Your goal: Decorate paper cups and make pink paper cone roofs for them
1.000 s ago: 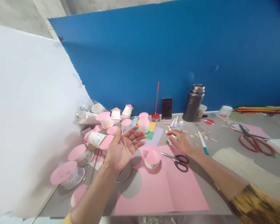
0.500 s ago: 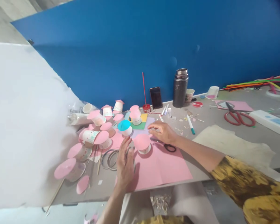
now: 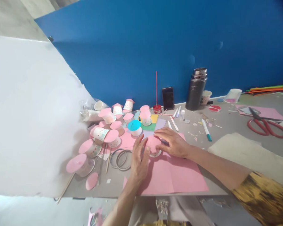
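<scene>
A small paper cup with a pink paper top (image 3: 153, 145) stands on a pink paper sheet (image 3: 176, 177). My left hand (image 3: 140, 158) lies on the sheet with its fingers stretched out, fingertips against the cup's left side. My right hand (image 3: 174, 143) curves over the cup from the right, fingers above it and thumb below. The black scissors seen earlier are hidden under that hand. Just behind stands a blue-topped cup (image 3: 134, 126).
Several pink-topped cups (image 3: 103, 135) crowd the left, by two metal rings (image 3: 121, 158) and a white board (image 3: 25, 119). Along the blue wall stand a flask (image 3: 196, 89), a phone (image 3: 168, 98) and a red stick holder (image 3: 157, 108). A teal marker (image 3: 206, 129) and red scissors (image 3: 265, 128) lie right.
My left hand came down from a raised, palm-up pose to the sheet beside the cup. My right hand drew back from the far papers and closed over the cup.
</scene>
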Available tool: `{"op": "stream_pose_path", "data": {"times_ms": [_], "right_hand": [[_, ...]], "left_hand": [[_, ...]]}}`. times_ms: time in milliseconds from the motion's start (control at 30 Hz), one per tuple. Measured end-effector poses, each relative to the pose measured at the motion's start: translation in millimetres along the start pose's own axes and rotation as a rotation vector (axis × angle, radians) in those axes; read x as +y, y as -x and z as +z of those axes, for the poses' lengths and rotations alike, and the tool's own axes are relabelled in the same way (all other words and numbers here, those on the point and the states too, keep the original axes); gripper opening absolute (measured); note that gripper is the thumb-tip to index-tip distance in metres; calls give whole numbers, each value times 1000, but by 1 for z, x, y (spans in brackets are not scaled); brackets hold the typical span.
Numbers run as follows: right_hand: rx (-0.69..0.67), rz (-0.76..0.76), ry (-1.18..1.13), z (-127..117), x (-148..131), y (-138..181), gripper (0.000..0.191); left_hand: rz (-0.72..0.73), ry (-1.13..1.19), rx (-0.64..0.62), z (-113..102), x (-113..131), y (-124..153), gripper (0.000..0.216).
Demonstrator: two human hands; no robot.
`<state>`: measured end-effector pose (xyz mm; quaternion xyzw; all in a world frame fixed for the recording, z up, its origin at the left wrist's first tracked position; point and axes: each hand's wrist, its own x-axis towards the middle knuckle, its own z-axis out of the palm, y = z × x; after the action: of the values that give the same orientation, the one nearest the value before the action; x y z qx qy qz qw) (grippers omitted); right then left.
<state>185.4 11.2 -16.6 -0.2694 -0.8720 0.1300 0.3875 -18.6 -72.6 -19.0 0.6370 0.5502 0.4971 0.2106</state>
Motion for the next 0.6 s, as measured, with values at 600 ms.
{"op": "stream_pose_path", "data": {"times_ms": [600], "right_hand": [[155,60,115,-9,33,1,29]], "left_hand": [[38,62,25,-8,-16,14,62]]}}
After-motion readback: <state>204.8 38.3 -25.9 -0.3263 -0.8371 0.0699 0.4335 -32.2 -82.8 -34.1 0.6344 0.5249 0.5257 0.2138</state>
